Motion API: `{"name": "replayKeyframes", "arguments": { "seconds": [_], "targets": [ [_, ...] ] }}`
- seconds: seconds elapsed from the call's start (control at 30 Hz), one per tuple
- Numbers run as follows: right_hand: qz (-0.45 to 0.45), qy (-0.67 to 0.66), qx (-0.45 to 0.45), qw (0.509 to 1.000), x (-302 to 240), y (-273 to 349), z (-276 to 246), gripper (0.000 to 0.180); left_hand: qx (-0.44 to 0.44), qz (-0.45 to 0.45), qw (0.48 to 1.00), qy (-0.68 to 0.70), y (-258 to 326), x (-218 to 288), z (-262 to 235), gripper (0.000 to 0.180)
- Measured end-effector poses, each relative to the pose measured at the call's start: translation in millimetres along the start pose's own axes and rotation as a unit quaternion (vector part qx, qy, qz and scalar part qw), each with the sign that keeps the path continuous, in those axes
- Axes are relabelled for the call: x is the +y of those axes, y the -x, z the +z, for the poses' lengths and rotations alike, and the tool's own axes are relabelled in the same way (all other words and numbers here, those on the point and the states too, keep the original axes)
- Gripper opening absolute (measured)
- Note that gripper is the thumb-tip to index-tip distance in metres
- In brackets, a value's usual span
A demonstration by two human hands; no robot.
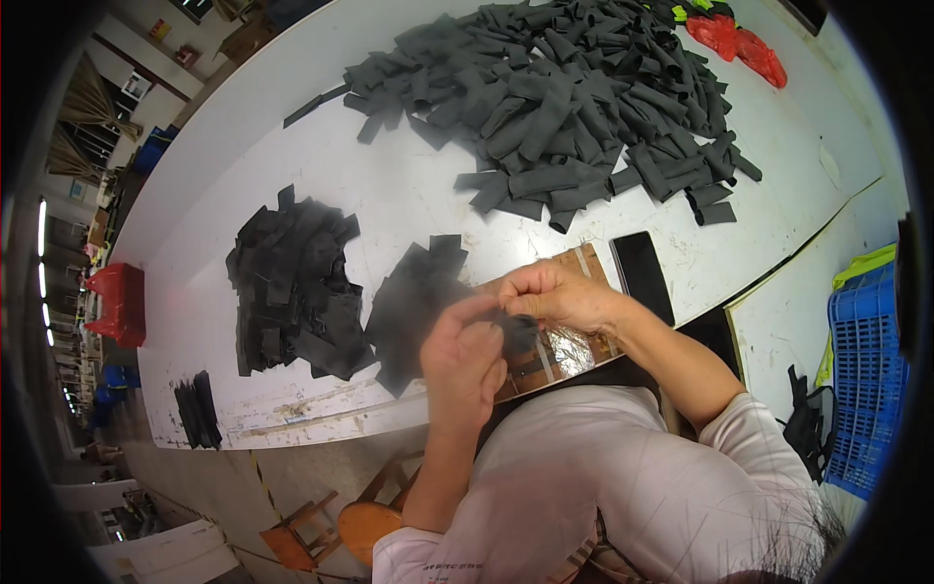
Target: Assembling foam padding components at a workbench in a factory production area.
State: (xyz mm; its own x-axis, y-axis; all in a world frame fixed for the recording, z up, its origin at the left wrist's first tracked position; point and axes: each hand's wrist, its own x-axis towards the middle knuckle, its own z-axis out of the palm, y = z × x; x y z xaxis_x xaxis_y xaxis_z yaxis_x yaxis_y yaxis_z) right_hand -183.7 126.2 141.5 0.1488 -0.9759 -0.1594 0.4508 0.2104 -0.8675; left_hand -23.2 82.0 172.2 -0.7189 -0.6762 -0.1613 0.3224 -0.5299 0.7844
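My left hand (462,352) and my right hand (556,295) meet over the table's near edge, fingertips pinched together. Between them is a small dark grey fabric piece (521,334), its far part hidden by the fingers. Both hands are closed on it. Just left of my left hand lies a pile of flat dark fabric pieces (413,292). Under and beside the right hand is a wooden board (530,378) with pale strips and a shiny clear-looking patch. A black phone-like slab (642,277) lies to the right of the board.
A large heap of rolled dark fabric tubes (555,107) covers the table's far side. Another dark fabric pile (292,287) and a small bundle (198,411) lie left. A red plastic bag (737,49) sits at far right. A blue crate (864,375) stands right; a wooden stool (368,530) stands below.
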Motion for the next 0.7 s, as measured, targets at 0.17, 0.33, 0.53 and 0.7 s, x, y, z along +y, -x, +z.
{"name": "replayKeyframes", "arguments": {
  "seconds": [0.17, 0.33, 0.53, 0.7],
  "targets": [
    [-0.005, -0.021, 0.037, 0.999, 15, 1, 4, 0.018, 0.022, -0.089, 0.987, 0.132, -7, -14, -22, 0.022],
    [-0.022, 0.070, 0.024, 0.997, -19, -2, 21, 0.018, -0.028, -0.140, 0.897, 0.419, -11, -3, -20, 0.025],
    [0.012, -0.015, 0.017, 1.000, 14, 4, 1, 0.012, -0.015, -0.139, 0.930, 0.340, -6, -24, -29, 0.027],
    [-0.005, -0.039, 0.021, 0.999, 11, -1, -4, 0.010, 0.036, 0.019, 0.998, -0.051, 0, -9, 2, 0.028]
  ]
}}
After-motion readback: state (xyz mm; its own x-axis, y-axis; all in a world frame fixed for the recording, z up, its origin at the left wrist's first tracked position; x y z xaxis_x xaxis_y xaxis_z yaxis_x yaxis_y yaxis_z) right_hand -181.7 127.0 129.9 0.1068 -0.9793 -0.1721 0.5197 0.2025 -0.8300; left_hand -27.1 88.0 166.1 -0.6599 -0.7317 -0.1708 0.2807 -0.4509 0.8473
